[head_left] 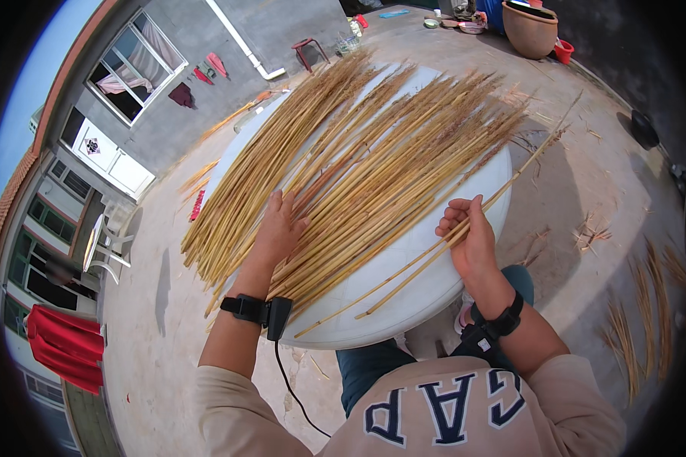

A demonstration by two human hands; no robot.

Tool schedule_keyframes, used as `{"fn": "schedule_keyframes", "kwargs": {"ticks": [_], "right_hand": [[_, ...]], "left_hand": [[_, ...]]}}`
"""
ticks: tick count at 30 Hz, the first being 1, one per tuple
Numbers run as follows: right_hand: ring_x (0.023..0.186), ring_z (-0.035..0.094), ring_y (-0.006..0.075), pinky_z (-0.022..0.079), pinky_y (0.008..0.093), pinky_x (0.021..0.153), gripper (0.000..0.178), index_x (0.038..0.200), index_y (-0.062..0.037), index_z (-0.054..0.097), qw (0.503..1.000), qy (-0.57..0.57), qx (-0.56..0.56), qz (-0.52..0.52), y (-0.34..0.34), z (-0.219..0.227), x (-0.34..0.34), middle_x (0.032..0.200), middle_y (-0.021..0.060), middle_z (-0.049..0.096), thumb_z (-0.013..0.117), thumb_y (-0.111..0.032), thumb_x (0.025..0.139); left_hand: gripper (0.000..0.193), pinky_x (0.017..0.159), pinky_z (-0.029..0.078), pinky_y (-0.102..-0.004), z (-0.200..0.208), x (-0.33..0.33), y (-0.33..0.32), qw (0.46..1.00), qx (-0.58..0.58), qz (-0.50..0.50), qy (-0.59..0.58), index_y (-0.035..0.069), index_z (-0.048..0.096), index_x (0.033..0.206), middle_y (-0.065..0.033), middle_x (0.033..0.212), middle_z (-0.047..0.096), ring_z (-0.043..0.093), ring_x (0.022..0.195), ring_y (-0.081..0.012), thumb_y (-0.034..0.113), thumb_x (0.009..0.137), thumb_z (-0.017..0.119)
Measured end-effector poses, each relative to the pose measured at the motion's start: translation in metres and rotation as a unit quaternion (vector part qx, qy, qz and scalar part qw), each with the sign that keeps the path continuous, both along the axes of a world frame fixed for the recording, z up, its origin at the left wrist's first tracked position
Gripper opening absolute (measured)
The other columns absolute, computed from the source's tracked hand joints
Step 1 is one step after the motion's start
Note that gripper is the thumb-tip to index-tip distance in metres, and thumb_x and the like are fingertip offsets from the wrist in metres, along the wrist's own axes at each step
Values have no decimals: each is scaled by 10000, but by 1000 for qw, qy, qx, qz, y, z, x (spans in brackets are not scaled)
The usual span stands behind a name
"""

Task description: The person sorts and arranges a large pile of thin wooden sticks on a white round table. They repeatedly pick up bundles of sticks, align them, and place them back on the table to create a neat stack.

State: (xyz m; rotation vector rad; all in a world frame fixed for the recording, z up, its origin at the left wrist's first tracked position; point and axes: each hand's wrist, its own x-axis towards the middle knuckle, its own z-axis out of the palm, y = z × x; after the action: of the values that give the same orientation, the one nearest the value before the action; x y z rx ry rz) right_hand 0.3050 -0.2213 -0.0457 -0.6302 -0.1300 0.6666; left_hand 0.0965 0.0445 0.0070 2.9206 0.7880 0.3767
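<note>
A broad layer of dry, straw-coloured stalks (pixel 389 194) with feathery brown tops lies over a white round table (pixel 343 327). Their tops fan toward the far side and their cut ends point at me. On the left part of the layer rests my left hand (pixel 280 232), its fingers stretched out and nothing gripped. At the table's right edge, my right hand (pixel 469 238) is closed around a couple of thin stalks (pixel 524 164), apart from the layer. Their bare ends reach down-left over the tabletop, and a feathery end points away to the right. The fingers partly hide the held stalks.
More stalks (pixel 644 312) lie on the concrete ground at right, with broken bits (pixel 589 232) scattered nearby. A white chair (pixel 107 244) stands at left. Toward the back are a red stool (pixel 309 52) and a large clay pot (pixel 530 32). A black cable (pixel 293 392) hangs from my left wrist device.
</note>
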Motion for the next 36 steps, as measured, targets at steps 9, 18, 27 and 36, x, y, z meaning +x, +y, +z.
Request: {"fn": "schedule_keyframes", "kwargs": {"ticks": [9,18,27,36], "right_hand": [[593,557,161,501,321,565,443,895,-21,545,1000,-6,-7,12,-1,-3,3,701,57,550,398,-434,949],[564,535,143,482,302,535,426,883,-24,549,1000,-10,-11,8,2,-4,2,689,49,544,399,-416,955],[553,525,140,467,296,524,425,882,-26,549,1000,-13,-4,19,3,-2,3,679,47,537,369,-401,968],[548,516,135,453,286,516,408,890,-25,546,999,-15,-4,30,1,-2,2,681,44,532,374,-386,971]], "left_hand": [[590,1051,233,-508,-46,-10,38,998,-10,41,53,0,324,1354,-242,1408,281,243,1319,-387,321,896,513],[455,1029,326,-362,-28,-12,20,997,-76,-27,1,27,413,1314,-209,1360,390,385,1246,-350,135,887,528],[389,1004,351,-384,-27,5,63,996,-78,-9,-38,1,493,1236,-227,1251,492,446,1181,-367,177,890,525],[313,955,374,-452,-42,14,74,998,59,-19,-19,5,573,1115,-227,1135,512,424,1146,-422,202,876,528]]}}
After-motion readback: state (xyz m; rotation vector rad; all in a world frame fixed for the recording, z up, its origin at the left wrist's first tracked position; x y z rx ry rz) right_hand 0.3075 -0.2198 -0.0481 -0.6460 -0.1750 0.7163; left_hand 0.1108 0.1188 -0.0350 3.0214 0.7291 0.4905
